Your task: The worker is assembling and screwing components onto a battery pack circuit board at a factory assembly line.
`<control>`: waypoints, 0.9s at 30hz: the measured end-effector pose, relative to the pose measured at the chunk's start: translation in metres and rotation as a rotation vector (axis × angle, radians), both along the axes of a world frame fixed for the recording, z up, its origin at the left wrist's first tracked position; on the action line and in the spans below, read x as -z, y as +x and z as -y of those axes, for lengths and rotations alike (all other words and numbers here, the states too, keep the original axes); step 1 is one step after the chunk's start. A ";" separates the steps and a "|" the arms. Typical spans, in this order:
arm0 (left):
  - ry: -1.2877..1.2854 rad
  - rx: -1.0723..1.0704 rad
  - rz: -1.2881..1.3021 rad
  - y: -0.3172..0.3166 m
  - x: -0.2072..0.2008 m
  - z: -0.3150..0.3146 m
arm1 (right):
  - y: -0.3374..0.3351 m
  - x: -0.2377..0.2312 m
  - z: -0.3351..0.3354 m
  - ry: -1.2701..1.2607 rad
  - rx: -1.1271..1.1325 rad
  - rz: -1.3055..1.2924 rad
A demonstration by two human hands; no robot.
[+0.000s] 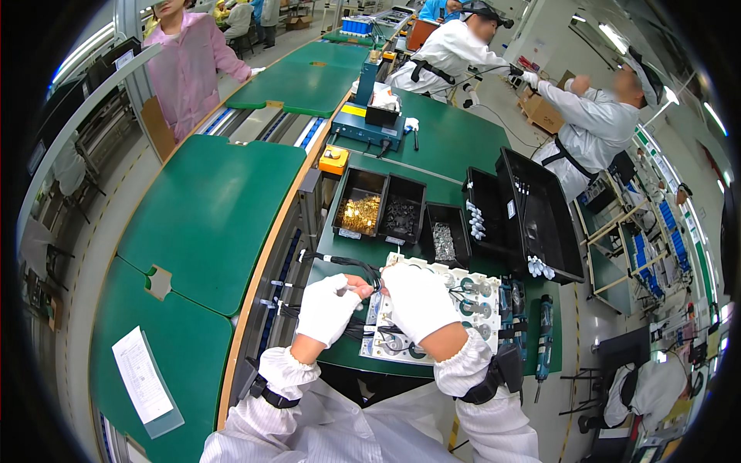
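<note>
While the white assembly board point(455, 309) lies flat on the green bench point(432, 139), a black cable point(351, 265) — judged light, limp, best taken near its end — is pinched by the gloved left hand point(328, 309), the right hand point(421, 301) pressing closed beside it.

A white assembly board point(455, 309) lay flat on the green bench, its face studded with round dark fittings and teal rings. A bundle of black cables point(349, 264) ran in from the left edge and bent down onto the board; its end, perhaps a small connector, was hidden between gloves.
</note>
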State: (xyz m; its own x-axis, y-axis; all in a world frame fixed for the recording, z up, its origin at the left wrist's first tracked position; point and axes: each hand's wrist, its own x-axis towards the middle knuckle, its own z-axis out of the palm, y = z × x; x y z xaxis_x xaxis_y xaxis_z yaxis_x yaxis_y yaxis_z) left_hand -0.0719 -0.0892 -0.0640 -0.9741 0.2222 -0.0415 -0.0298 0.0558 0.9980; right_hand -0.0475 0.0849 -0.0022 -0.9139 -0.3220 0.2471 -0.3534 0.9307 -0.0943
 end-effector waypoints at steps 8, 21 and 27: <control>0.038 0.044 -0.018 -0.004 0.004 -0.010 | 0.003 0.003 -0.012 -0.160 -0.071 0.033; 0.080 0.077 0.084 -0.007 0.001 -0.001 | 0.007 0.001 -0.016 -0.456 -0.059 0.103; 0.200 0.104 0.147 0.000 -0.021 0.000 | 0.010 -0.020 -0.004 -0.662 -0.035 -0.067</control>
State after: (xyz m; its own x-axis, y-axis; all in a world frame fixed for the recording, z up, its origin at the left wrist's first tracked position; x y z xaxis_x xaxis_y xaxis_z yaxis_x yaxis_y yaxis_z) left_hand -0.0720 -0.0892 -0.0428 -0.9325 0.3387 -0.1257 -0.1792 -0.1314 0.9750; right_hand -0.0380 0.0894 0.0178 -0.8815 -0.1122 0.4587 -0.4074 0.6718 -0.6186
